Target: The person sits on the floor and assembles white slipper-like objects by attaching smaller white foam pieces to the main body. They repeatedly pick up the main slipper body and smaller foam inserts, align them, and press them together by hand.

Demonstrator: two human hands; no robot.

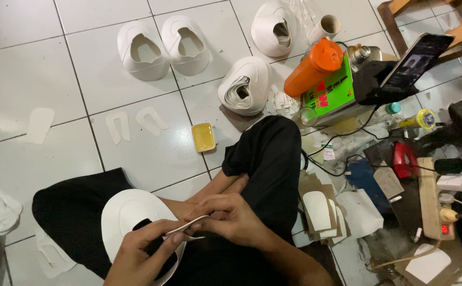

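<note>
I sit cross-legged on a white tiled floor. On my left knee rests a white shoe upper [127, 212] with a dark opening. My left hand [138, 254] grips its lower edge and pinches a thin white strip [188, 225]. My right hand [228, 217] pinches the other end of that strip just above the upper. Both hands meet over my lap.
Several finished white uppers lie on the tiles: a pair [162, 47], one [276, 26], a stack [244, 87]. Nearby are U-shaped cut pieces [117, 127], a small yellow glue tray [203, 136], an orange bottle [316, 66], a green tin [331, 92], a propped phone [416, 61] and cables at right.
</note>
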